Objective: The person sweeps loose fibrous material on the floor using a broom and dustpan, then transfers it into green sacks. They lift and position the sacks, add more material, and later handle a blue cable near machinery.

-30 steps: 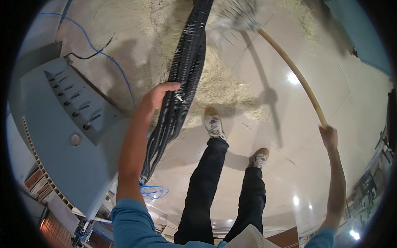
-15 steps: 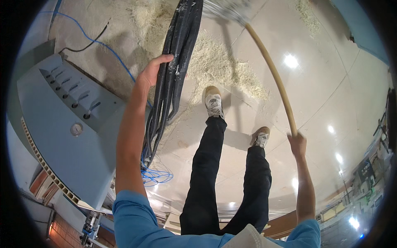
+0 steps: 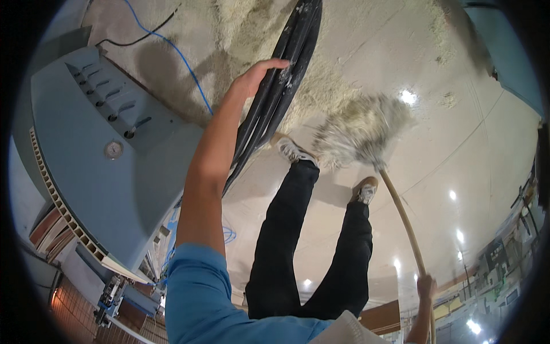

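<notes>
A: Where was your left hand (image 3: 255, 77)?

B: Raised against the black hose bundle (image 3: 281, 86). My fingers (image 3: 274, 63) lay together, curved over the bundle's upper side, touching it. The bundle ran from the far edge of the floor (image 3: 458, 160) down toward me, along the side of the blue machine (image 3: 109, 172).

A: And your right hand (image 3: 425, 286)?

B: It was closed around the near end of the broom's (image 3: 366, 129) wooden handle (image 3: 404, 221), fingers wrapped about it. The hand sat small at the lower rim of the view, so how tightly the fingers pressed I cannot tell.

A: Where was the broom head?

B: On the floor just ahead of my shoes (image 3: 295, 152), beside the bundle, its pale bristles blurred. The handle slanted from it back to my right hand.

A: What else lay there?

B: Pale sawdust (image 3: 321, 86) spread under and beyond the bundle at the far edge. A blue cable (image 3: 177, 54) and a black cable (image 3: 143, 34) crossed the floor near the machine's far corner.
</notes>
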Action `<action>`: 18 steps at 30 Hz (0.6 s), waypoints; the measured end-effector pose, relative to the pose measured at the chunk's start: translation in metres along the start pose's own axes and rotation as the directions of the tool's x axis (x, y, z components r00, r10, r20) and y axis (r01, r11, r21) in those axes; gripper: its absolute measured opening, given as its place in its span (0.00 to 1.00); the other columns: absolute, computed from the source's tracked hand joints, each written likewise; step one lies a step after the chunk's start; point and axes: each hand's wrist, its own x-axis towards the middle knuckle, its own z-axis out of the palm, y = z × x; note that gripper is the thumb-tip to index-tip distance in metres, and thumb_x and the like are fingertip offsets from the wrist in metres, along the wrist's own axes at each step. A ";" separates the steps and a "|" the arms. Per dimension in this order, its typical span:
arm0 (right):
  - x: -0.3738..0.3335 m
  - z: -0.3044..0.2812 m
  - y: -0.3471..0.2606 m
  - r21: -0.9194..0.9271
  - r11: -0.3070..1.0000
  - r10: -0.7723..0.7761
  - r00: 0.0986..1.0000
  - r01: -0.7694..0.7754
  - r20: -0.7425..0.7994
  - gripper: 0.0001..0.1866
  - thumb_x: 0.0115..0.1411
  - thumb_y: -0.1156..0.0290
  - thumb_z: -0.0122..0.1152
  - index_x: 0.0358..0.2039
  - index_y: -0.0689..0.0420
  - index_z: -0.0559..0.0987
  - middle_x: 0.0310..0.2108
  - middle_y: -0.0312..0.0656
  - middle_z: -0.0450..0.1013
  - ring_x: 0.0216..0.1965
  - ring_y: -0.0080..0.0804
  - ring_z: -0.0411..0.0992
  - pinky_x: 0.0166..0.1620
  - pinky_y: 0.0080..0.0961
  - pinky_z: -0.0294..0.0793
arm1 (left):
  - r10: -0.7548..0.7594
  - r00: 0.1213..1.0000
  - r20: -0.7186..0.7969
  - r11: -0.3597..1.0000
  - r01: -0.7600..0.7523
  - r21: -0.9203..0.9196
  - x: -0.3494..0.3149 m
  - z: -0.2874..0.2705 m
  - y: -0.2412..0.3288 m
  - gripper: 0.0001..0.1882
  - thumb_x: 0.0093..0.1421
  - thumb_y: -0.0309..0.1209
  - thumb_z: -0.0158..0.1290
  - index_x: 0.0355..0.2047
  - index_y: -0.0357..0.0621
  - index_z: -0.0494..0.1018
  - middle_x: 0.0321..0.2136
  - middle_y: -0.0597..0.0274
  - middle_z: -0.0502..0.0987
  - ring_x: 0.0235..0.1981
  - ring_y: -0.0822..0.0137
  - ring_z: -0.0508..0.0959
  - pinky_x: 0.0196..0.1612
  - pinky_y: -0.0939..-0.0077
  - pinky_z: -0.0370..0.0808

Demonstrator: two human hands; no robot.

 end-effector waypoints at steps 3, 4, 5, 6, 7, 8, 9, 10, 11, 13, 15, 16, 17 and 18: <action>0.047 -0.026 -0.125 0.000 0.998 -0.070 0.992 0.070 0.102 0.17 0.59 0.53 0.57 0.36 0.55 0.79 0.27 0.53 0.78 0.33 0.55 0.78 0.38 0.51 0.76 | 0.047 0.998 0.046 0.998 -0.046 -0.033 -0.003 -0.007 0.003 0.25 0.52 0.44 0.63 0.45 0.40 0.76 0.36 0.55 0.81 0.33 0.59 0.81 0.38 0.61 0.79; 0.062 -0.041 -0.185 0.028 1.000 -0.011 0.990 0.008 0.139 0.16 0.60 0.53 0.57 0.36 0.53 0.79 0.28 0.51 0.78 0.34 0.53 0.78 0.39 0.50 0.76 | 0.016 0.996 0.088 1.000 -0.014 -0.025 -0.004 -0.010 0.008 0.24 0.52 0.44 0.63 0.44 0.40 0.76 0.35 0.54 0.81 0.32 0.59 0.81 0.38 0.62 0.79; 0.074 -0.061 -0.249 0.061 0.995 -0.086 0.988 0.079 0.132 0.16 0.61 0.54 0.55 0.37 0.52 0.79 0.30 0.51 0.79 0.35 0.52 0.78 0.39 0.49 0.76 | 0.007 0.994 0.112 1.000 -0.004 -0.023 -0.007 -0.011 0.009 0.23 0.52 0.43 0.63 0.43 0.40 0.77 0.34 0.54 0.81 0.31 0.60 0.81 0.37 0.63 0.79; 0.086 -0.084 -0.316 0.207 0.968 -0.156 0.987 0.144 0.039 0.16 0.59 0.55 0.59 0.36 0.56 0.79 0.30 0.52 0.78 0.34 0.54 0.77 0.37 0.50 0.75 | -0.001 0.986 0.165 1.000 0.004 -0.018 -0.008 -0.012 0.013 0.22 0.52 0.43 0.62 0.42 0.40 0.77 0.34 0.54 0.81 0.31 0.60 0.81 0.37 0.64 0.79; 0.097 -0.111 -0.382 0.341 0.925 -0.182 0.983 0.168 0.009 0.16 0.58 0.56 0.60 0.36 0.56 0.80 0.31 0.52 0.78 0.35 0.53 0.77 0.38 0.49 0.75 | -0.001 0.978 0.207 0.999 0.010 -0.040 -0.011 -0.012 0.014 0.21 0.54 0.43 0.61 0.42 0.41 0.77 0.33 0.57 0.81 0.30 0.63 0.81 0.36 0.67 0.80; 0.107 -0.137 -0.448 0.471 0.867 -0.172 0.985 0.166 -0.031 0.16 0.58 0.56 0.61 0.36 0.57 0.80 0.31 0.52 0.78 0.35 0.53 0.77 0.38 0.49 0.75 | 0.016 0.989 0.148 0.999 -0.011 -0.030 -0.013 -0.012 0.018 0.21 0.54 0.43 0.61 0.41 0.40 0.77 0.33 0.57 0.81 0.30 0.63 0.81 0.36 0.67 0.80; 0.115 -0.165 -0.496 0.469 0.760 -0.406 0.892 0.449 -0.198 0.17 0.58 0.55 0.61 0.35 0.58 0.79 0.31 0.54 0.78 0.35 0.54 0.77 0.39 0.49 0.75 | 0.042 0.989 0.140 0.999 -0.039 -0.027 -0.017 -0.013 0.019 0.20 0.55 0.42 0.61 0.41 0.40 0.77 0.33 0.57 0.81 0.30 0.63 0.81 0.36 0.67 0.80; 0.119 -0.187 -0.535 0.536 0.689 -0.413 0.872 0.488 -0.264 0.18 0.57 0.55 0.61 0.33 0.59 0.79 0.30 0.55 0.78 0.35 0.55 0.77 0.39 0.50 0.75 | 0.035 0.986 0.166 0.999 -0.032 -0.019 -0.020 -0.012 0.021 0.20 0.55 0.42 0.60 0.41 0.40 0.77 0.32 0.56 0.81 0.30 0.63 0.81 0.37 0.67 0.80; 0.123 -0.208 -0.560 0.533 0.606 -0.438 0.808 0.590 -0.395 0.18 0.58 0.55 0.60 0.33 0.59 0.77 0.28 0.55 0.77 0.33 0.57 0.77 0.38 0.50 0.75 | 0.015 0.989 0.150 0.999 -0.008 -0.046 -0.023 -0.013 0.024 0.19 0.56 0.41 0.60 0.41 0.39 0.77 0.32 0.57 0.81 0.29 0.63 0.81 0.36 0.67 0.80; 0.127 -0.230 -0.563 0.460 0.717 -0.437 0.852 0.523 -0.287 0.13 0.62 0.62 0.50 0.38 0.57 0.77 0.30 0.55 0.78 0.34 0.55 0.78 0.37 0.49 0.78 | 0.033 0.981 0.192 0.996 -0.016 -0.089 -0.026 -0.016 0.029 0.19 0.56 0.41 0.60 0.41 0.39 0.77 0.32 0.57 0.81 0.29 0.62 0.81 0.37 0.66 0.80; 0.119 -0.227 -0.517 0.496 0.744 -0.414 0.891 0.448 -0.184 0.12 0.62 0.65 0.48 0.40 0.58 0.75 0.30 0.56 0.77 0.33 0.56 0.78 0.39 0.51 0.76 | 0.070 0.989 0.129 0.996 -0.062 -0.072 -0.035 -0.017 0.034 0.21 0.56 0.42 0.58 0.42 0.38 0.76 0.31 0.56 0.81 0.29 0.60 0.81 0.38 0.64 0.80; 0.110 -0.220 -0.485 0.505 0.764 -0.388 0.911 0.402 -0.139 0.12 0.62 0.65 0.48 0.40 0.59 0.75 0.30 0.56 0.78 0.33 0.56 0.77 0.39 0.51 0.76 | 0.083 0.996 0.011 0.997 -0.083 -0.010 -0.040 -0.018 0.037 0.23 0.57 0.44 0.57 0.44 0.37 0.75 0.30 0.54 0.80 0.29 0.59 0.81 0.38 0.63 0.80; 0.099 -0.203 -0.446 0.493 0.785 -0.363 0.923 0.375 -0.124 0.13 0.61 0.65 0.49 0.39 0.59 0.77 0.29 0.57 0.78 0.35 0.57 0.77 0.41 0.51 0.75 | 0.053 0.997 0.060 0.999 -0.053 -0.006 -0.044 -0.017 0.037 0.23 0.57 0.44 0.57 0.44 0.38 0.75 0.30 0.54 0.80 0.29 0.59 0.81 0.37 0.62 0.80; 0.089 -0.189 -0.408 0.478 0.836 -0.295 0.955 0.270 -0.024 0.14 0.61 0.63 0.49 0.38 0.59 0.79 0.31 0.58 0.78 0.37 0.57 0.77 0.42 0.50 0.75 | 0.050 0.998 0.028 0.999 -0.050 0.007 -0.049 -0.017 0.040 0.23 0.56 0.44 0.57 0.44 0.38 0.75 0.30 0.54 0.80 0.28 0.59 0.81 0.36 0.62 0.80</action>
